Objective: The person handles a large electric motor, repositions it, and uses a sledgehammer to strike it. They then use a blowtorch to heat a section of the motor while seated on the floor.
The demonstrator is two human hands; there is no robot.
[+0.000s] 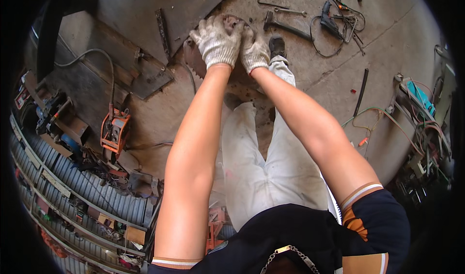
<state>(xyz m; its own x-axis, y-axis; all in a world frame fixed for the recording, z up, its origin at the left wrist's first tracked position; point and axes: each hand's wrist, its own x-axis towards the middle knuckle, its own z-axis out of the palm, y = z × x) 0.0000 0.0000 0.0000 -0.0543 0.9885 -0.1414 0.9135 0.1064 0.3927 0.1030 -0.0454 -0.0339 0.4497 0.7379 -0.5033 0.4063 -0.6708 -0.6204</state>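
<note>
Both my hands wear white knit work gloves and reach far forward, side by side. My left hand (218,41) and my right hand (254,48) are closed on the top edge of a rusty brown metal plate (193,58) with a rounded rim, held above the concrete floor. Most of the plate is hidden behind my gloves and forearms. My legs in light trousers and a dark shoe (277,46) stand just below and to the right of it.
Dark steel sheets (140,17) lie at the upper left. A hammer (283,26), wrenches and a power tool with cable (334,24) lie on the floor ahead. An orange machine (115,131) and corrugated sheeting (82,187) are left; tangled wires (416,128) are right.
</note>
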